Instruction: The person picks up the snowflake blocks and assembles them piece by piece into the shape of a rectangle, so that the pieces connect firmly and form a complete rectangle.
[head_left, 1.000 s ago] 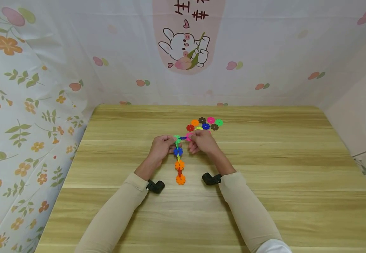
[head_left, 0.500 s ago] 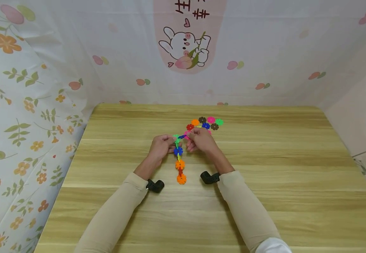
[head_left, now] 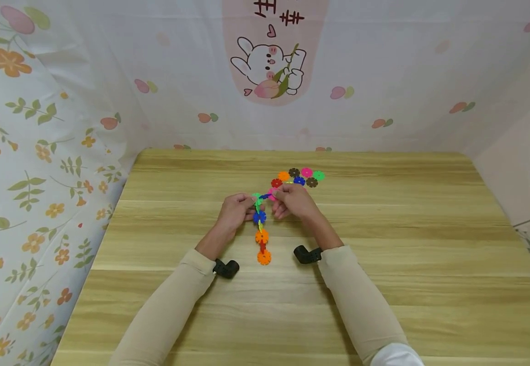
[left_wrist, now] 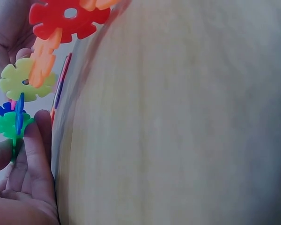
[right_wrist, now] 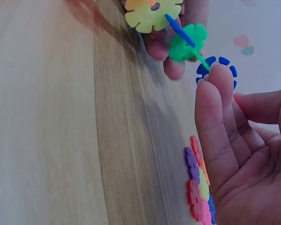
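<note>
A chain of notched, flower-shaped plastic discs hangs between my hands. My left hand (head_left: pixel 234 212) pinches a green disc (head_left: pixel 257 197) at its upper end between thumb and fingers. Below it run a blue disc (head_left: pixel 259 217), a yellow one, an orange disc (head_left: pixel 262 236), a red disc (left_wrist: pixel 68 21) and a last orange disc (head_left: pixel 264 257). A second blue disc (right_wrist: pixel 223 62) joins the green end to a pink disc (head_left: pixel 272 193). My right hand (head_left: pixel 295 201) pinches that pink disc, whose far side my fingers hide.
Loose discs lie flat just beyond my right hand, among them red (head_left: pixel 276 182), orange (head_left: pixel 283 175), blue (head_left: pixel 299 181) and green (head_left: pixel 318 175). The wooden table (head_left: pixel 411 229) meets a printed cloth (head_left: pixel 164 76) at its back edge.
My right hand has shifted slightly away from me with the pink disc, and the blue disc beside it now slants more. My left hand keeps its pinch on the green disc.
</note>
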The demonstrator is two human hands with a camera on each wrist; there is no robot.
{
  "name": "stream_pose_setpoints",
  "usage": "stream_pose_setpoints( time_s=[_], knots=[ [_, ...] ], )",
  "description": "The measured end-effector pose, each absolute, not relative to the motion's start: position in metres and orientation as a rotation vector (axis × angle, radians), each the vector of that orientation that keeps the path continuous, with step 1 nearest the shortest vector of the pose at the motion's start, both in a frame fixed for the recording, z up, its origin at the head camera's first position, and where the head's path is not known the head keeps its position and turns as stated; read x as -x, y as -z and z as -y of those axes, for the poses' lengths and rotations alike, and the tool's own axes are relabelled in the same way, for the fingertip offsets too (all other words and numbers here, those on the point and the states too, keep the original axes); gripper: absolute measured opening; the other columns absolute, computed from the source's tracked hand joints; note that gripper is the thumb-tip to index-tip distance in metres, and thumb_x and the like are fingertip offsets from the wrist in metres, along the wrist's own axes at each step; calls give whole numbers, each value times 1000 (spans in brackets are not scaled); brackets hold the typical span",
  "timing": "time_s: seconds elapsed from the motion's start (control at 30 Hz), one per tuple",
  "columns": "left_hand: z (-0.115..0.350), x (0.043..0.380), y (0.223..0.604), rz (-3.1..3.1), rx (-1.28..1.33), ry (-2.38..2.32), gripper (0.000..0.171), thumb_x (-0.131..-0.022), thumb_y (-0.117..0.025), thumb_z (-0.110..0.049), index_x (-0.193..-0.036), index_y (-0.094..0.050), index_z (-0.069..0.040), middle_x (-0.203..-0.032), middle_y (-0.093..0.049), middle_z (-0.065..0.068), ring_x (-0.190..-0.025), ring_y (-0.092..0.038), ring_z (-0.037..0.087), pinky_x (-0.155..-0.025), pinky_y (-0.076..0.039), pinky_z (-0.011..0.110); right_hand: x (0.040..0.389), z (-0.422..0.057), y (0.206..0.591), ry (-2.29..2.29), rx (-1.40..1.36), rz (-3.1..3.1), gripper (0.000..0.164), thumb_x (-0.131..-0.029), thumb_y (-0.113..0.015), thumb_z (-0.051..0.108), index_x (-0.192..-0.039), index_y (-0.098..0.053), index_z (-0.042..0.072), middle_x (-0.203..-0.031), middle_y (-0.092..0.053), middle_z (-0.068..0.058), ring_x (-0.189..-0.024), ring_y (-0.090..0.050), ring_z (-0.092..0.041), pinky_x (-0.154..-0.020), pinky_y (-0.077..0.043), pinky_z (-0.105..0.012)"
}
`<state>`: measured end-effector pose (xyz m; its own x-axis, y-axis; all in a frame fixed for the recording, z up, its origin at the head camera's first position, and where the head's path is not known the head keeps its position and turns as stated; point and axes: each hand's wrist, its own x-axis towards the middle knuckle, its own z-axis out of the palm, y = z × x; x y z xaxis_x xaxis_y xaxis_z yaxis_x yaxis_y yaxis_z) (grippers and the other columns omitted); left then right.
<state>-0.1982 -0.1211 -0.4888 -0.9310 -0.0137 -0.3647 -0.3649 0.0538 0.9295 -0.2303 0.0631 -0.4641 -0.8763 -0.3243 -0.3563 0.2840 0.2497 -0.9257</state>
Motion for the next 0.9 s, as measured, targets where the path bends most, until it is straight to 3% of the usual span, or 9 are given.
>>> stream_pose_setpoints(
  time_s=[0.9],
  knots=[
    [123, 196, 487, -1996, 343, -2025, 21, -100, -55, -18, -104, -65, 0, -96, -74, 15, -75, -67, 12, -67, -58, 24, 241, -102, 461, 1632, 52, -2175, 35, -105, -43, 22, -121, -57, -6, -78, -65, -14, -57, -64, -17, -66, -60, -40]
  ],
)
